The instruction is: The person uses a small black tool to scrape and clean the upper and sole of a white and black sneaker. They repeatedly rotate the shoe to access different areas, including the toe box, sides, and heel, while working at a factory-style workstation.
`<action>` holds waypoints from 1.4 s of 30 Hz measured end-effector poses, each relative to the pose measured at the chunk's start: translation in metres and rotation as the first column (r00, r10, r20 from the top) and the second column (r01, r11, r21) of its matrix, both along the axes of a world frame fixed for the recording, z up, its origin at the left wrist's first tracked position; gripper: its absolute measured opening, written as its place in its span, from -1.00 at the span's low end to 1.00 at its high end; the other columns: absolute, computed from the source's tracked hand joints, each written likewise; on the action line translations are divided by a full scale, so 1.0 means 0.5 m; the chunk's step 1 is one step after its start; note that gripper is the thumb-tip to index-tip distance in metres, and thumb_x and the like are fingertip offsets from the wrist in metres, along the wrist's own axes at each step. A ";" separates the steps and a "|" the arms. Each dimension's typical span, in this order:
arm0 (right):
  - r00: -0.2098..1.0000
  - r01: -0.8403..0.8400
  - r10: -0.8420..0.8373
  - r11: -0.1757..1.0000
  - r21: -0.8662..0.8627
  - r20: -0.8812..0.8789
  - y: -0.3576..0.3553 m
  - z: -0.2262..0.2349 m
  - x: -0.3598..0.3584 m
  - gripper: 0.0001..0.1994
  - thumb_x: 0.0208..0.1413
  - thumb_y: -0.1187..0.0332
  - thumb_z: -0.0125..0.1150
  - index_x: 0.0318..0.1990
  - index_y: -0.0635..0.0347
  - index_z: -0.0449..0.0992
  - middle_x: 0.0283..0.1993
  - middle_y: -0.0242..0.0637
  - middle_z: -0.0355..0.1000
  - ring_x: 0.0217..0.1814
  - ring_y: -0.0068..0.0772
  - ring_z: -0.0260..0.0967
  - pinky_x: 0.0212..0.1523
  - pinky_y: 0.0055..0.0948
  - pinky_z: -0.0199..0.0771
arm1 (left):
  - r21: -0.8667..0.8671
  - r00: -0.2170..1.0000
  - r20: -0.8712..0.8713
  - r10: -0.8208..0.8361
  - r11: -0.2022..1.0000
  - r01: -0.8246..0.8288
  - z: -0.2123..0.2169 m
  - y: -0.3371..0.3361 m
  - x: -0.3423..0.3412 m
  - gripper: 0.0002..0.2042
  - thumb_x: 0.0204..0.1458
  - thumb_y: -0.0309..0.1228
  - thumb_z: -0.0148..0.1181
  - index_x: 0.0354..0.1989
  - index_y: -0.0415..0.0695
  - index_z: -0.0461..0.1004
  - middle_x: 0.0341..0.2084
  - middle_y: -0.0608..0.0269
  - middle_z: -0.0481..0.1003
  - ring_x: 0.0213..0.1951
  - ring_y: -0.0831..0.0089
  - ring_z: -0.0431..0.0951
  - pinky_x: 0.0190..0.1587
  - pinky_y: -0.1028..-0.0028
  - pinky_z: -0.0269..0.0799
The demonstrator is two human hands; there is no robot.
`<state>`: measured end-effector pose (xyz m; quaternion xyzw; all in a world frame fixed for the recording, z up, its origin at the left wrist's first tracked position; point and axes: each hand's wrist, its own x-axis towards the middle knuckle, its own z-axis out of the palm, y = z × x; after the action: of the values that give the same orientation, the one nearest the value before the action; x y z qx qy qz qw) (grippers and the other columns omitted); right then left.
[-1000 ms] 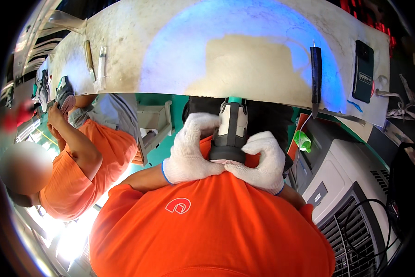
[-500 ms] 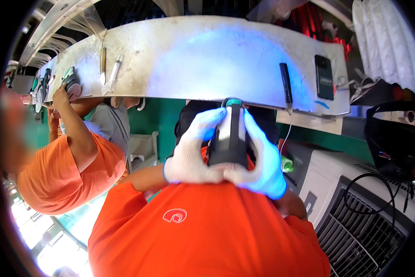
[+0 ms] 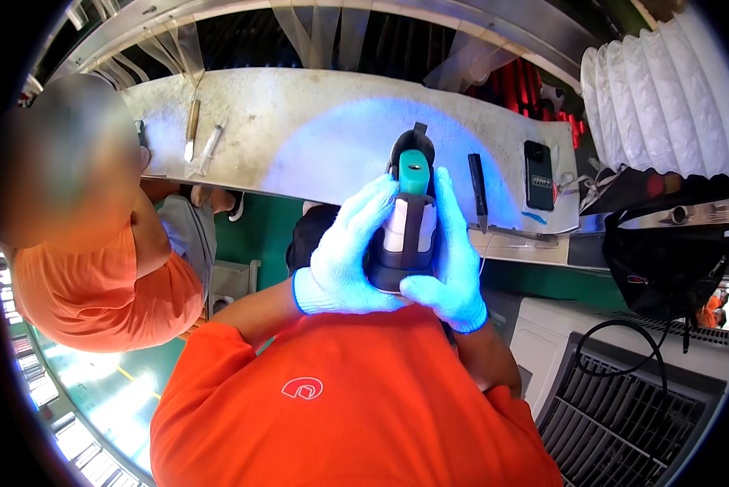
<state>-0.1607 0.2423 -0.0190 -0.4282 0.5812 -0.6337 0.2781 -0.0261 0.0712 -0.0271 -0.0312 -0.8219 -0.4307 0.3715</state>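
Note:
A black-and-white shoe (image 3: 395, 224) is held upright in front of my chest, with a green shoe last (image 3: 414, 169) showing in its collar opening. My left hand (image 3: 342, 258), in a white knit glove, is wrapped round the shoe's left side. From the other side my right hand (image 3: 454, 260), also gloved, closes on it, its thumb low near the end toward me. The shoe's far end reaches over the edge of the white worktable (image 3: 243, 105). Its underside is hidden, and bluish light falls on the gloves.
A wooden-handled blade (image 3: 192, 122) and a slim whitish tool (image 3: 210, 148) lie on the table's left. Right of the shoe are a black pen-like tool (image 3: 477, 185) and a phone (image 3: 538, 174). A co-worker (image 3: 105, 284) sits at left; a white ribbed duct (image 3: 665, 101) hangs at right.
The shoe has tipped, so its collar opening and more of the green last now show. My hands still hold its sides. The view has shifted, and the co-worker's head comes further in.

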 end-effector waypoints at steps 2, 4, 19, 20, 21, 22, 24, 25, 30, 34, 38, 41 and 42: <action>0.995 0.037 -0.035 0.999 -0.017 0.096 0.000 0.014 0.019 0.20 0.08 0.23 0.52 0.76 0.43 -0.15 0.78 0.22 0.03 0.81 0.13 0.04 0.74 -0.05 0.04 | 0.019 0.999 -0.035 0.018 1.000 -0.017 0.010 0.004 -0.003 0.08 -0.26 -0.28 0.82 0.51 -0.38 0.36 0.41 -0.37 0.45 0.45 -0.28 0.51 0.46 0.02 0.49; 0.997 0.069 -0.069 0.998 0.001 0.035 0.006 0.007 0.026 0.15 0.08 0.25 0.49 0.74 0.47 -0.07 0.81 0.22 -0.03 0.85 0.15 -0.05 0.77 -0.05 -0.08 | 0.040 0.998 -0.051 0.038 0.999 -0.036 0.014 0.011 -0.007 0.03 -0.27 -0.27 0.82 0.46 -0.38 0.42 0.37 -0.33 0.49 0.41 -0.26 0.55 0.43 0.04 0.52; 0.400 0.820 -0.541 0.572 0.025 -0.740 -0.059 -0.198 -0.250 -0.15 0.23 0.06 0.61 0.57 0.25 0.38 0.58 0.16 0.36 0.63 0.27 0.26 0.63 0.10 0.26 | 0.184 0.929 0.369 0.031 0.977 -0.106 0.044 -0.117 0.123 0.48 -0.21 -0.37 0.88 0.78 -0.21 -0.24 0.71 -0.18 0.03 0.66 0.00 0.21 0.56 0.11 0.33; 0.340 0.853 -0.466 0.519 0.058 -0.817 -0.060 -0.227 -0.269 -0.10 0.19 -0.01 0.61 0.58 0.20 0.36 0.52 0.15 0.39 0.56 0.31 0.30 0.56 0.16 0.32 | 0.154 0.896 0.441 0.057 0.978 -0.138 0.059 -0.121 0.127 0.45 -0.20 -0.38 0.87 0.78 -0.22 -0.20 0.71 -0.17 0.03 0.66 0.01 0.21 0.56 0.13 0.33; 0.374 0.840 -0.355 0.521 0.150 -0.857 -0.064 -0.239 -0.272 -0.16 0.20 0.00 0.59 0.54 0.19 0.42 0.43 0.12 0.45 0.49 0.29 0.36 0.50 0.16 0.37 | 0.209 0.877 0.468 0.108 0.951 -0.229 0.066 -0.113 0.125 0.31 -0.25 -0.36 0.79 0.74 -0.21 0.04 0.68 -0.30 0.06 0.65 -0.10 0.23 0.59 0.07 0.31; 0.405 0.825 -0.240 0.511 0.240 -0.882 -0.067 -0.250 -0.276 -0.22 0.20 0.01 0.57 0.50 0.18 0.48 0.34 0.09 0.51 0.42 0.26 0.42 0.44 0.16 0.41 | 0.104 0.857 0.490 0.161 0.965 -0.241 0.068 -0.117 0.130 0.32 -0.27 -0.33 0.79 0.74 -0.20 0.05 0.68 -0.30 0.05 0.66 -0.11 0.20 0.60 0.07 0.29; 0.463 0.763 -0.208 0.587 0.269 -0.861 -0.071 -0.263 -0.289 -0.32 0.22 0.05 0.54 0.42 0.17 0.56 0.22 0.06 0.55 0.31 0.23 0.48 0.35 0.14 0.48 | -0.106 0.814 0.520 0.259 0.965 -0.239 0.070 -0.128 0.132 0.34 -0.31 -0.26 0.80 0.73 -0.18 0.06 0.68 -0.31 0.04 0.67 -0.13 0.16 0.61 0.07 0.25; 0.490 0.732 -0.191 0.620 0.282 -0.851 -0.071 -0.267 -0.293 -0.37 0.23 0.06 0.53 0.38 0.16 0.60 0.16 0.04 0.57 0.26 0.21 0.51 0.31 0.12 0.51 | -0.122 0.788 0.547 0.282 0.958 -0.259 0.072 -0.127 0.132 0.35 -0.33 -0.22 0.80 0.73 -0.18 0.06 0.66 -0.31 0.07 0.62 -0.14 0.24 0.57 0.09 0.31; 0.604 0.646 -0.183 0.683 0.341 -0.776 -0.066 -0.241 -0.318 -0.55 0.29 0.10 0.49 0.18 0.22 0.66 -0.05 0.01 0.61 0.02 0.21 0.61 0.08 0.04 0.64 | -0.075 0.748 0.623 0.230 0.969 -0.236 0.108 -0.130 0.107 0.29 -0.28 -0.24 0.78 0.72 -0.10 0.10 0.55 -0.21 0.19 0.42 -0.07 0.42 0.44 0.12 0.45; 0.933 0.355 -0.355 0.872 0.338 -0.062 -0.102 -0.193 -0.306 -0.70 0.41 0.15 0.42 0.04 0.19 0.66 -0.33 -0.26 0.54 -0.28 -0.16 0.59 -0.17 -0.18 0.63 | -0.153 0.674 0.690 0.263 0.964 -0.219 0.145 -0.127 0.075 0.23 -0.27 -0.23 0.78 0.69 -0.02 0.15 0.48 -0.17 0.24 0.36 -0.05 0.47 0.40 0.13 0.49; 0.761 0.251 -0.095 0.956 -0.155 0.642 -0.216 -0.056 -0.187 -0.80 0.51 0.19 0.32 -0.17 0.07 0.57 -0.40 -0.49 0.38 -0.38 -0.56 0.33 -0.32 -0.40 0.39 | -0.209 0.646 0.706 0.290 0.957 -0.201 0.161 -0.129 0.052 0.22 -0.26 -0.24 0.77 0.68 -0.01 0.16 0.49 -0.20 0.22 0.37 -0.10 0.48 0.42 0.11 0.49; 0.493 0.266 0.154 0.910 -0.317 0.856 -0.300 0.016 -0.131 -0.70 0.56 0.06 0.29 -0.18 0.05 0.52 -0.43 -0.49 0.36 -0.43 -0.50 0.31 -0.35 -0.39 0.36 | -0.214 0.617 0.728 0.299 0.954 -0.210 0.178 -0.119 0.033 0.22 -0.27 -0.24 0.77 0.68 -0.01 0.17 0.48 -0.17 0.26 0.39 -0.09 0.46 0.44 0.10 0.47; 0.420 0.271 0.212 0.899 -0.345 0.883 -0.325 0.013 -0.128 -0.62 0.61 -0.01 0.17 -0.22 0.03 0.51 -0.48 -0.43 0.44 -0.48 -0.44 0.39 -0.35 -0.31 0.50 | -0.212 0.618 0.726 0.303 0.953 -0.219 0.180 -0.117 0.028 0.22 -0.28 -0.22 0.77 0.68 -0.01 0.18 0.46 -0.13 0.31 0.40 -0.05 0.46 0.45 0.10 0.44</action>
<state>-0.2250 0.0796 -0.0123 -0.0584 0.1880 -0.8805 0.4312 -0.0119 0.0129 0.0630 0.2501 -0.9178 -0.3035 0.0555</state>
